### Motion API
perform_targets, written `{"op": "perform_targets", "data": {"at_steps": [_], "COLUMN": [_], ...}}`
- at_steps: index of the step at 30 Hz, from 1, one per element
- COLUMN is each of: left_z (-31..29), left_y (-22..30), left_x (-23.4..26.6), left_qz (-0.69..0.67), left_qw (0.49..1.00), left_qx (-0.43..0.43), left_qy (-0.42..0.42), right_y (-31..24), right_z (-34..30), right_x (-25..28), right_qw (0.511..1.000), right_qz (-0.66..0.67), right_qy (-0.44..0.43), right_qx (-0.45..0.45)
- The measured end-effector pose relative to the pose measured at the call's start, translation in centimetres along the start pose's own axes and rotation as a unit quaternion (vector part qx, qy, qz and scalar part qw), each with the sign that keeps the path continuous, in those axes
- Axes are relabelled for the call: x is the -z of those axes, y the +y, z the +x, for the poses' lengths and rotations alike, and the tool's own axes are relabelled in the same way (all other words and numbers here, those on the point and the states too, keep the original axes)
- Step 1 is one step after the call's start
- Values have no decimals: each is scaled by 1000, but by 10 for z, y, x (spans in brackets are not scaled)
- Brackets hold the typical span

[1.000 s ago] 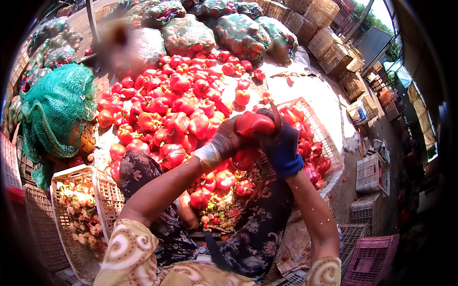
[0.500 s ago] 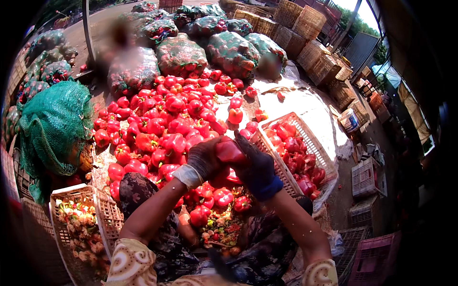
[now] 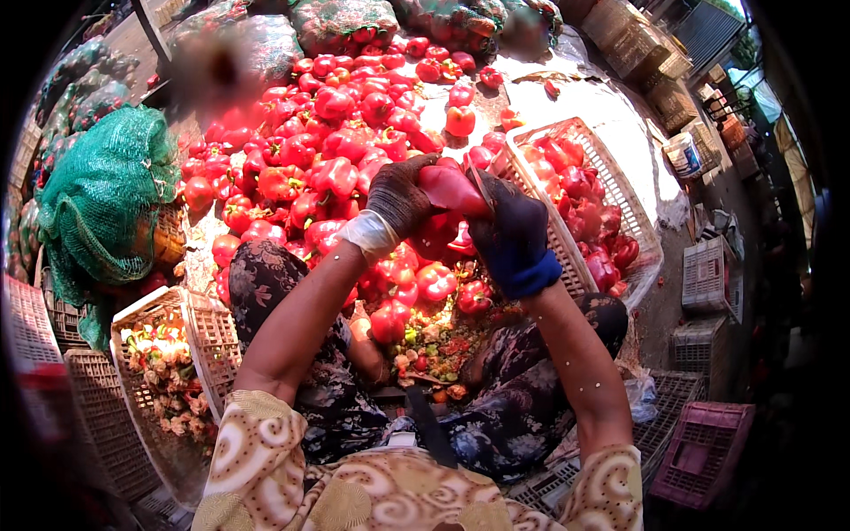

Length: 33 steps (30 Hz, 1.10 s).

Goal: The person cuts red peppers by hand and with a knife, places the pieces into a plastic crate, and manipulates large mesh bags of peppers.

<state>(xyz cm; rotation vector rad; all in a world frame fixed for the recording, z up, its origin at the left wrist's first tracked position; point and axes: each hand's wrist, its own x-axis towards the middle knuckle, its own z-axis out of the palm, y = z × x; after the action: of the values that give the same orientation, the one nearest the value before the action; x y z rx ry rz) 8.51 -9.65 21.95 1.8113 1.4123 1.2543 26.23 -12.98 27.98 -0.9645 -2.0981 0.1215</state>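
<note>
My left hand [image 3: 398, 199], in a dark soiled glove with a pale cuff at the wrist, is closed around a red bell pepper [image 3: 453, 189]. Against the pepper's right end is my right hand [image 3: 512, 226], in a dark blue glove, its fingers curled. A thin, flat, blade-like strip [image 3: 479, 183] shows between those fingers and the pepper; its kind is unclear. Below and beyond the hands spreads a big heap of red bell peppers [image 3: 336, 177]. Trimmed scraps and seeds [image 3: 434, 350] lie on the ground between my legs.
Right of my hands stands a pale plastic crate [image 3: 630, 208] of red peppers. At my left, another crate [image 3: 146, 310] holds pepper cores. Beside it is a green net sack [image 3: 111, 199]. Filled net bags [image 3: 345, 22] line the far side; a white bucket [image 3: 683, 156] stands at right.
The view has tipped downward, so the heap and crates sit higher in the picture. The pepper is still in my left hand and is turned differently; the thin strip beside it now shows.
</note>
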Motion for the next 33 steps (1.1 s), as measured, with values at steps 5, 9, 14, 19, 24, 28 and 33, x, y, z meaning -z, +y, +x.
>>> {"op": "perform_targets", "data": {"at_steps": [5, 9, 14, 19, 24, 28, 33], "left_z": [0, -2, -11, -20, -23, -21, -18], "left_y": [7, 5, 11, 21, 25, 16, 7], "left_x": [4, 14, -4, -22, -42, -35, -51], "left_qz": [-342, -299, -79, 10, 51, 101, 19], "left_qw": [914, 922, 971, 975, 991, 988, 994], "left_qx": [201, 166, 38, 33, -48, -88, -21], "left_qy": [-83, -184, -223, -217, -117, -75, -109], "right_y": [15, 17, 15, 21, 23, 20, 28], "right_z": [-9, -19, -15, -22, -24, -24, -39], "right_x": [2, 19, 34, 35, 49, 50, 48], "right_qw": [999, 927, 899, 869, 836, 793, 844], "right_qz": [3, 243, 250, 295, 341, 395, 352], "right_qy": [21, 27, 55, 54, 70, 79, 80], "right_qx": [-49, -284, -356, -394, -425, -456, -396]}}
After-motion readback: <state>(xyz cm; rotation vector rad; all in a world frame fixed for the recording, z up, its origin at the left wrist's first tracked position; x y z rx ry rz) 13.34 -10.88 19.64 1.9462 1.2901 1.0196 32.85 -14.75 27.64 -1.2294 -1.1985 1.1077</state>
